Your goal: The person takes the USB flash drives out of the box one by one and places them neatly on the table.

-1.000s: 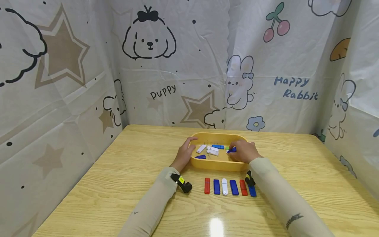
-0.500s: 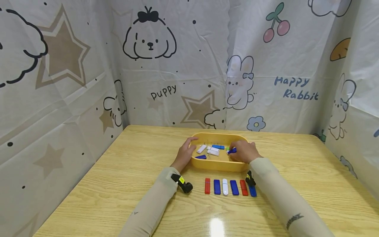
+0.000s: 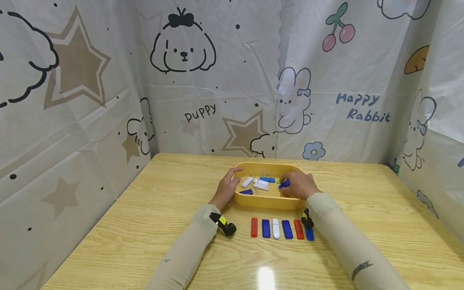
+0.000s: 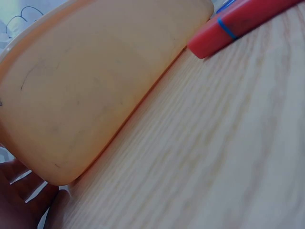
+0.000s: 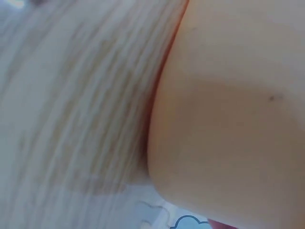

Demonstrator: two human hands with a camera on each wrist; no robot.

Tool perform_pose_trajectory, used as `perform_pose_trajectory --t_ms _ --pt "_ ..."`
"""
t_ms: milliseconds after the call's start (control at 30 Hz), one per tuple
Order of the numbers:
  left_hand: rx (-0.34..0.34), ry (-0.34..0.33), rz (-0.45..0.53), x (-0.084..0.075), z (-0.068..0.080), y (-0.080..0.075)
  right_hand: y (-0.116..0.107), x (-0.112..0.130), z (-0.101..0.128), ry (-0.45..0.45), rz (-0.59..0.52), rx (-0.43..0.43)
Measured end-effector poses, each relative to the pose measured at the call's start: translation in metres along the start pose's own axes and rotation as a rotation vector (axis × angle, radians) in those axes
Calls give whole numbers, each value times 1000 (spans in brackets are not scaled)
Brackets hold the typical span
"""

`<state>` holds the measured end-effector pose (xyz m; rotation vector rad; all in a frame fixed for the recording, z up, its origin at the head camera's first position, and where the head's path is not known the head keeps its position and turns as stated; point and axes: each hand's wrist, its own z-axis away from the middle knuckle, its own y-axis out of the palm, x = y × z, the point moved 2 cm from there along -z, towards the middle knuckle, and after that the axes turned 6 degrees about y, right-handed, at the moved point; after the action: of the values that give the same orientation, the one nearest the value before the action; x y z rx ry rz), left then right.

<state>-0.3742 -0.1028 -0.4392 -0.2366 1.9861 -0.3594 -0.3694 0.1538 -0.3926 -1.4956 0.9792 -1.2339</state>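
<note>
My right hand (image 3: 297, 185) pinches a small blue plastic stick (image 3: 284, 184); left hand (image 3: 227, 187) grips the yellow oval plastic tray (image 3: 266, 201).
Six sticks (image 3: 276, 228) lined up on the surface; several left in the tray, I judge.

Wooden table (image 3: 145, 225), yellow tray (image 3: 266, 201), drives (six) (image 3: 276, 228)

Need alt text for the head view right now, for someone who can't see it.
The right hand pinches a blue stick inside a yellow tray that the left hand grips by its rim. Six sticks lie lined up on the wooden table.
</note>
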Motion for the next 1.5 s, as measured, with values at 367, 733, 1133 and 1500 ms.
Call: perform_pose_trajectory --t_ms 367,733,1133,1500 --pt "-2 14 2 -1 0 -1 -2 -2 1 -25 -108 -49" --pt "-4 -12 9 -3 1 1 -10 -9 5 -77 -216 -84" --pt "-1 2 -5 -2 1 0 -39 -12 37 -133 -316 -92" --pt "3 0 -8 -3 1 -2 -50 -19 83 -267 -334 -114"
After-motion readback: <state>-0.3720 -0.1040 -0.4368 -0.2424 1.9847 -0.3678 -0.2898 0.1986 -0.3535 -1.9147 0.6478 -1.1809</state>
